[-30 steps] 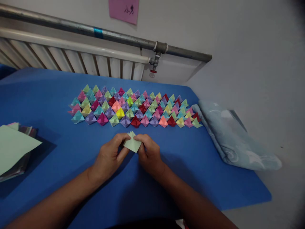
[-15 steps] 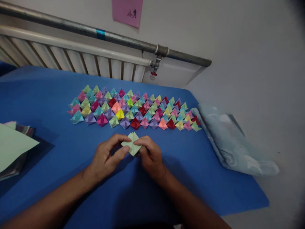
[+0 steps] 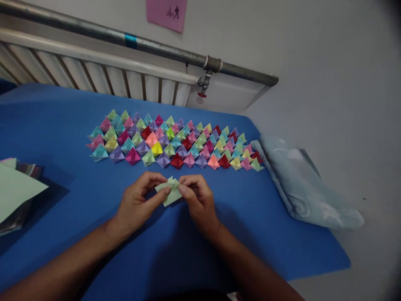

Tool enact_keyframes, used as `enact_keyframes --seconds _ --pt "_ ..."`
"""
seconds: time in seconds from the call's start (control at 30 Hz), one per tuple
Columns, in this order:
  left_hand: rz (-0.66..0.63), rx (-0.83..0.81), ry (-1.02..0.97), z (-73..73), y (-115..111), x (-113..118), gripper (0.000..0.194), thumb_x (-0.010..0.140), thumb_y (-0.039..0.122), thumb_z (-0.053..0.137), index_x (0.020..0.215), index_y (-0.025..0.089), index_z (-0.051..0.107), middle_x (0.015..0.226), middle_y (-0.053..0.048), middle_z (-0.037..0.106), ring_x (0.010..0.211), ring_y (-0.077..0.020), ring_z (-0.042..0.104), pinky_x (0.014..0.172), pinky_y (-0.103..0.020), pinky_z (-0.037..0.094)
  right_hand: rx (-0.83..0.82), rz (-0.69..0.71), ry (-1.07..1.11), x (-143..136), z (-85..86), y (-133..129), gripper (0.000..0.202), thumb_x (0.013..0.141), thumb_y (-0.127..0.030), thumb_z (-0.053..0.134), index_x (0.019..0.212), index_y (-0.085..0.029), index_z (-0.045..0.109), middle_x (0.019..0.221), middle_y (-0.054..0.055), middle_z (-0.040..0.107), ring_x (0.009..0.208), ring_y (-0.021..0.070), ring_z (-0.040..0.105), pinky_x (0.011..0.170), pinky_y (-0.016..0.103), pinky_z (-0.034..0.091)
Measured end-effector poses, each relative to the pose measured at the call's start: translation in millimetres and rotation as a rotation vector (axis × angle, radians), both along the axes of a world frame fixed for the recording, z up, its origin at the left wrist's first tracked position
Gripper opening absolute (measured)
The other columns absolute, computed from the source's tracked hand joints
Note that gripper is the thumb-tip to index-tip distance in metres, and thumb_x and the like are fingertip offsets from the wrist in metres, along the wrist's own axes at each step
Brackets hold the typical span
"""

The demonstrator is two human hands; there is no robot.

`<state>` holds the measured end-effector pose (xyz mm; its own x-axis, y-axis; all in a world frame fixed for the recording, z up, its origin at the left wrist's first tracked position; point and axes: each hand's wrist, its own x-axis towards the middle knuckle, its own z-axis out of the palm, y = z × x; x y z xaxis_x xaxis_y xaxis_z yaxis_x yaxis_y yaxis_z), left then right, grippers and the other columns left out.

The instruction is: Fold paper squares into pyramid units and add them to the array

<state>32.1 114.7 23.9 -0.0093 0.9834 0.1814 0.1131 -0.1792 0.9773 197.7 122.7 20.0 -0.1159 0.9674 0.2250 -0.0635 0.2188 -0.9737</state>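
Reaching past both forearms, the blue table gives the work a broad, flat surface. Rows of colourful origami boats lie across it beyond the hands, with a folded grey-blue cloth to their right. At the left edge, a pale green sheet lies over a stack of papers.

The left hand and right hand meet near the front row. Between them, raised over the table, is the small light-green folded paper. The left fingers grasp its left side, thumb on the near face; the right fingers pinch its right side near the upper edge.

For neat handling, a light, even pinch on both sides should keep the layers aligned. Opposing thumb and fingertips would best press creases from the centre outward; pulling the sides apart unevenly could skew the folds or tear a corner. The narrow flaps at the top probably need the gentlest touch, matched edge to edge before firm pressure.
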Motion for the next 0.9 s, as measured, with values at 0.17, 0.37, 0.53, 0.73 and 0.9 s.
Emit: enact_keyframes --seconds 0.17,0.37,0.53,0.73,0.9 --pt "-0.04 0.036 0.078 -5.5 -2.6 -1.6 0.018 0.083 0.032 0.069 0.095 0.021 0.063 0.085 0.001 0.07 0.075 -0.0138 0.068 0.065 -0.024 0.055 -0.09 0.025 -0.108 -0.7 5.3 0.8 0.013 0.084 -0.034 0.064 0.086 -0.022 0.063 0.078 -0.002 0.061 0.071 0.0117 0.056 0.066 0.024 0.047" --pt "-0.05 0.073 0.121 -6.1 -3.4 -1.9 0.014 0.084 0.029 0.068 0.095 0.022 0.063 0.086 0.001 0.07 0.08 -0.0135 0.069 0.071 -0.024 0.055 -0.086 0.014 -0.171 1.2 5.9 -0.8 0.016 0.085 -0.036 0.062 0.079 -0.021 0.066 0.075 -0.001 0.06 0.069 0.0121 0.054 0.063 0.024 0.046" --pt "-0.061 0.047 0.111 -4.8 -3.3 -0.9 0.014 0.084 0.028 0.069 0.094 0.021 0.062 0.083 0.002 0.068 0.074 -0.0121 0.067 0.064 -0.022 0.052 -0.097 -0.006 -0.134 0.6 4.4 -1.5 0.015 0.086 -0.034 0.062 0.078 -0.021 0.066 0.073 -0.001 0.06 0.067 0.0117 0.054 0.062 0.024 0.046" --pt "-0.076 -0.018 0.1 -3.7 -3.7 -0.7 0.016 0.083 0.03 0.069 0.094 0.02 0.062 0.081 0.001 0.068 0.072 -0.013 0.066 0.061 -0.023 0.051 -0.154 0.004 -0.105 0.6 6.2 -1.3 0.016 0.084 -0.035 0.064 0.078 -0.021 0.064 0.071 -0.002 0.059 0.065 0.0118 0.054 0.06 0.024 0.046" --pt "-0.096 -0.071 0.041 -1.3 -1.7 1.0 0.019 0.08 0.031 0.07 0.092 0.02 0.06 0.078 0.001 0.068 0.069 -0.0138 0.066 0.059 -0.024 0.051 -0.195 -0.011 -0.104 0.3 4.5 0.7 0.017 0.083 -0.036 0.064 0.076 -0.021 0.064 0.068 -0.003 0.058 0.062 0.0107 0.053 0.057 0.023 0.044"
